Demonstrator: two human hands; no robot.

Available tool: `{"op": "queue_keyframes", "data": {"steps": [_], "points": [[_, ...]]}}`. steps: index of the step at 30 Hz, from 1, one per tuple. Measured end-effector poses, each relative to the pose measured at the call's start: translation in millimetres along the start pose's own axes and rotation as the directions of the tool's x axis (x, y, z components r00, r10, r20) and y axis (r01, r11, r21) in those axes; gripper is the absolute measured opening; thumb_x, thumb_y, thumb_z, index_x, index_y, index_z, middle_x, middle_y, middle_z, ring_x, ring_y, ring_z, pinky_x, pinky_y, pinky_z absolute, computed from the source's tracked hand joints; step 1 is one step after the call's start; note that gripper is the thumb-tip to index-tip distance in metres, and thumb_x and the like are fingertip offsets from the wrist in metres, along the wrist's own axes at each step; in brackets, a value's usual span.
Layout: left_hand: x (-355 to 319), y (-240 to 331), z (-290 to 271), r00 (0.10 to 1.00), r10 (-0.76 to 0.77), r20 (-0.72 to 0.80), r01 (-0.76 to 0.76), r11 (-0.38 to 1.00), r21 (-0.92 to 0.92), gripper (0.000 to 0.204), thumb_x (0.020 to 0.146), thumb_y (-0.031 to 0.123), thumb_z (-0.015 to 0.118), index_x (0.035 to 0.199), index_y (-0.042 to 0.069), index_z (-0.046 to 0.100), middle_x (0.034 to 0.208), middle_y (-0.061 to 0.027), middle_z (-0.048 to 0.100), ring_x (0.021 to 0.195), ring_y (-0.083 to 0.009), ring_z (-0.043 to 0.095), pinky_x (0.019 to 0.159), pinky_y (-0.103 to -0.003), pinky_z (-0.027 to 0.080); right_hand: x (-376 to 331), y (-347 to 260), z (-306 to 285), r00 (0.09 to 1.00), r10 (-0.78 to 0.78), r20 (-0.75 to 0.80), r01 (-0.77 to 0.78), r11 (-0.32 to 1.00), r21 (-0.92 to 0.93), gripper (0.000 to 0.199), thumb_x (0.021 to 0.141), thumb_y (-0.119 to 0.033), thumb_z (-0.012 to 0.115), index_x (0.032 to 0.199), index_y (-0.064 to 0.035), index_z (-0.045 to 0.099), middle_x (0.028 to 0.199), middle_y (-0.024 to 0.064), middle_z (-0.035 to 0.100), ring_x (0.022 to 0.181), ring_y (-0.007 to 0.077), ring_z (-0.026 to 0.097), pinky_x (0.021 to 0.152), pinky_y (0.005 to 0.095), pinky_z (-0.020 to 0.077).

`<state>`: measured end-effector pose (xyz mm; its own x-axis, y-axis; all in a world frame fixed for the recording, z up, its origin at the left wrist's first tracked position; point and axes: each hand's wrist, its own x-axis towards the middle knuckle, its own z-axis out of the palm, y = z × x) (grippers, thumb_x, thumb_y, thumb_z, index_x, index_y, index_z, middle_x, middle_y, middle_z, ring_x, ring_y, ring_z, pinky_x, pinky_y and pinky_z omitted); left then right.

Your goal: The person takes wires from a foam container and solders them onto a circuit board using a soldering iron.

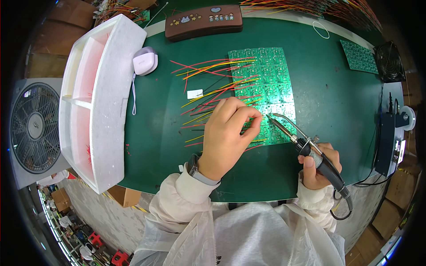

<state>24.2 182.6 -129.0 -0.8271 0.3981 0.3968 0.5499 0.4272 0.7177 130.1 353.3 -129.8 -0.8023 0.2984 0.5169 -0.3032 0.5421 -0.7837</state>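
Note:
A green circuit board panel of repeated small boards lies on the green table mat. Red, yellow and black wires reach from its left side out over the mat. My left hand, with a watch at the wrist, is over the panel's left edge. Its thumb and forefinger are pinched together close to the board; what is between them is too small to make out. In my right hand is a soldering iron with a thin metal tube along it, its tip at the board beside my left fingertips.
A white foam box with compartments stands left, beside a white earbud case. A brown pencil case lies at the back. Another circuit board, a small black fan and a dark soldering station are right. A large fan stands far left.

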Motion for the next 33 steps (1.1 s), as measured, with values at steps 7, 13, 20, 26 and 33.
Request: {"op": "queue_keyframes", "data": {"steps": [7,13,20,26,33], "points": [[-0.5,-0.3,0.4,1.000,0.011,-0.007,-0.011,1.000,0.022,0.015,0.061,-0.003,0.064,0.072,0.003,0.057,0.068,-0.0033,0.047,0.060,-0.0145,0.047,0.053,-0.026,0.038,17.6,-13.8,-7.2,0.979,-0.088,0.183,0.093,0.996,-0.017,0.025,0.065,-0.008,0.067,0.081,0.0035,0.051,0.065,0.0145,0.057,0.050,0.0176,0.054,0.047,0.0231,0.0433],[-1.0,1.2,0.0,1.000,0.012,0.002,-0.012,0.999,0.033,0.015,0.062,-0.002,0.065,0.074,0.004,0.058,0.068,-0.0034,0.047,0.061,-0.0149,0.048,0.053,-0.026,0.038,26.6,-19.3,-9.8,0.959,-0.147,0.244,0.161,0.986,-0.036,0.025,0.062,-0.004,0.066,0.081,0.0043,0.052,0.067,0.0146,0.057,0.049,0.0183,0.054,0.045,0.0241,0.0431],[-0.8,2.0,0.3,0.999,0.051,-0.009,-0.050,0.996,0.075,0.015,0.062,-0.001,0.066,0.074,0.004,0.058,0.068,-0.0033,0.048,0.061,-0.0164,0.048,0.051,-0.027,0.036,22.3,-12.4,-5.5,0.955,-0.209,0.213,0.218,0.976,-0.020,0.025,0.063,-0.005,0.066,0.082,0.0037,0.052,0.064,0.0135,0.056,0.047,0.0181,0.053,0.043,0.0240,0.0423],[-0.6,2.4,1.1,0.997,0.074,-0.025,-0.072,0.995,0.068,0.015,0.061,-0.001,0.066,0.073,0.005,0.059,0.068,-0.0028,0.048,0.060,-0.0168,0.046,0.051,-0.027,0.036,14.5,-4.0,2.3,0.964,-0.249,0.092,0.250,0.968,0.001,0.024,0.063,-0.007,0.065,0.079,0.0024,0.050,0.058,0.0110,0.053,0.045,0.0175,0.051,0.040,0.0241,0.0412],[0.2,3.0,0.3,0.997,0.078,-0.017,-0.076,0.993,0.088,0.016,0.060,-0.002,0.066,0.073,0.005,0.058,0.068,-0.0031,0.049,0.061,-0.0173,0.046,0.052,-0.027,0.037,13.0,-1.6,0.4,0.955,-0.281,0.097,0.284,0.959,-0.021,0.025,0.064,-0.008,0.064,0.081,0.0014,0.048,0.057,0.0105,0.052,0.044,0.0181,0.051,0.040,0.0247,0.0418]]}}
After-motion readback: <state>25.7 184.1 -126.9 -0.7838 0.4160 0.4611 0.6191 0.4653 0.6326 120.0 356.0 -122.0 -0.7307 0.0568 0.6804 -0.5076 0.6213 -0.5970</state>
